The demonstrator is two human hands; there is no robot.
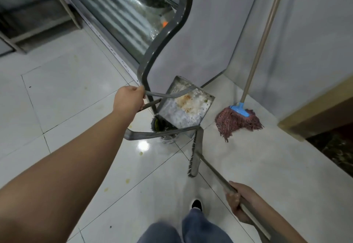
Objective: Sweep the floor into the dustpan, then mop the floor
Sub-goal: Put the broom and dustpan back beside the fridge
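Head view, nearest first: my right hand [237, 202], grip wrapped round broom handle [214, 170]; broom head [195, 153] on floor [76, 94] just beside bin [165, 128]. My left hand [129, 99], grip closed on dustpan handle [150, 103]; dustpan [186, 106] tilted over bin, whitish debris inside. Mop [238, 120] leaning on wall, untouched, near bin. I judge sweeping near done, emptying in hand. Yellowish spots on tiles; mopping not begun.
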